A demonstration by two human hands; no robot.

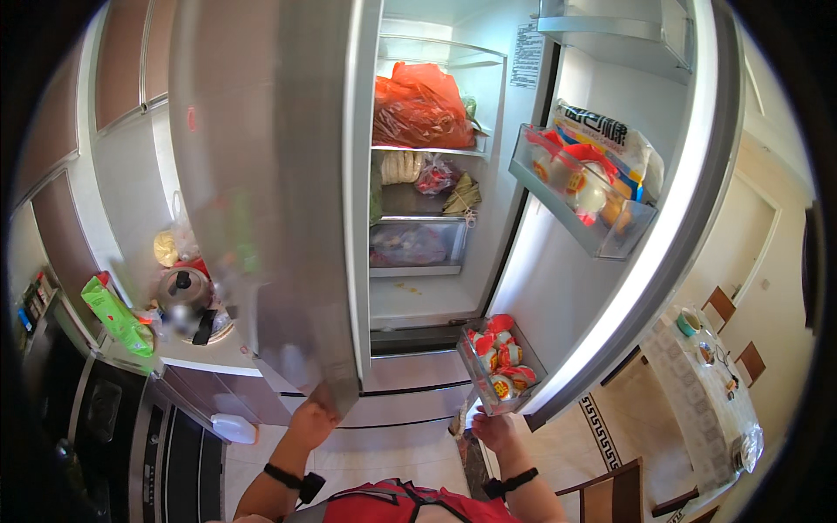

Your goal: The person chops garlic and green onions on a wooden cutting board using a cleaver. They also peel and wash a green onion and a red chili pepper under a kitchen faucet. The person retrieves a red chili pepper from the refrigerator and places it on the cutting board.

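Observation:
My left hand (316, 418) is curled at the bottom corner of the refrigerator's left door (261, 157), which stands part open. Beneath the lower bin (480, 386) of the wide-open right door (569, 287) is my right hand (494, 430), its fingers bent upward. Whether it grips the door there cannot be told. Several white packs with red tops (510, 354) fill that bin. Inside, a red plastic bag (425, 108) lies on a shelf above wrapped food (435, 175) and a clear drawer (418, 245). Yellowish stains mark the compartment floor (418, 301).
The right door's upper bin (569, 219) holds a bag of bread crumbs (608, 137) and more red-topped packs. At left, a metal kettle (185, 294) and green bag (118, 314) stand on the counter. A chair (605, 493) and dining table (700, 392) are at right.

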